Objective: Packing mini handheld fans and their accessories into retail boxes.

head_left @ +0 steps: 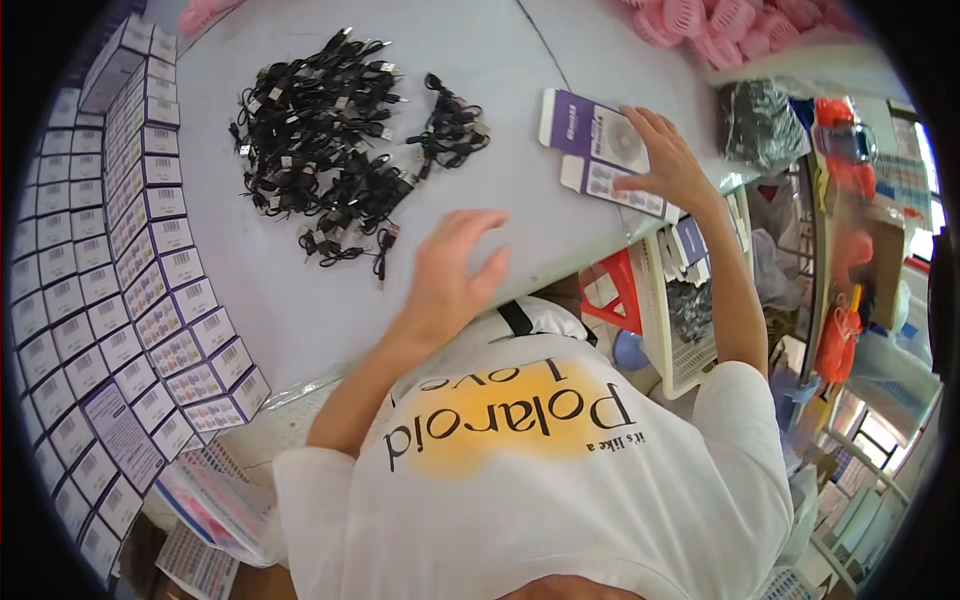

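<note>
My left hand (455,270) hovers over the near part of the table with its fingers spread and slightly curled; nothing is in it. At the right, my right hand (680,165) reaches over a flattened purple and white carton (570,125), thumb and fingers apart. Whether its fingertips press on the carton is hard to make out. Beyond my left hand lies a large heap of short black USB cables (320,130). A smaller bunch of the same cables (455,130) rests between that heap and the carton.
Stacked small white and purple boxes (150,250) line the left side. Pink plastic items (720,30) are piled at the far right, near a clear bag of black items (763,122). Below the table's right edge stand a cream crate (680,365) with cartons and a red stool (615,290).
</note>
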Available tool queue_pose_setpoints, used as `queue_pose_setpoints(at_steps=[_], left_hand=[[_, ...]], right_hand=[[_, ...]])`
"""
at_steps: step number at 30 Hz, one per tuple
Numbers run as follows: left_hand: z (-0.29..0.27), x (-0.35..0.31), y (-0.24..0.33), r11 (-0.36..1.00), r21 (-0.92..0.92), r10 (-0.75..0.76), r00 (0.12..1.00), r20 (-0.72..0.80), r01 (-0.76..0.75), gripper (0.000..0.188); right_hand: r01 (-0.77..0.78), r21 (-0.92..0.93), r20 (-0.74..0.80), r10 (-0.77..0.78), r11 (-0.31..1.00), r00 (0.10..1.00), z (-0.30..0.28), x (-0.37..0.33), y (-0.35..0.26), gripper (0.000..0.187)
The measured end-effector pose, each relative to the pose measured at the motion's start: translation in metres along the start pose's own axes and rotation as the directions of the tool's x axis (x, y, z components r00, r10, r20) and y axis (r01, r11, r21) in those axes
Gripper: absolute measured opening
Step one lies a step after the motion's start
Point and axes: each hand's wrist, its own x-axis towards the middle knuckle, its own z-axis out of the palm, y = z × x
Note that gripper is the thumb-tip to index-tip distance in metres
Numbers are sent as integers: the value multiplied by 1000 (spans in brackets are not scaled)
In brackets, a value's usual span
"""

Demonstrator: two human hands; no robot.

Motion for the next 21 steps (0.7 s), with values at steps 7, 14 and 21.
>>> queue_pose_setpoints(at_steps=[7, 14, 21], left_hand=[[71, 41, 16, 792, 440, 323, 902, 288, -424, 59], [116, 122, 15, 435, 624, 259, 754, 604, -649, 98], [149, 156, 17, 351, 600, 110, 668, 736, -719, 114]], right_hand=[[-86, 2, -56, 86, 996, 995, 12, 2, 29, 79], [60, 26, -268, -51, 998, 962, 16, -4, 52, 59], [-382, 430, -276, 522, 818, 807, 16, -109, 55, 31]])
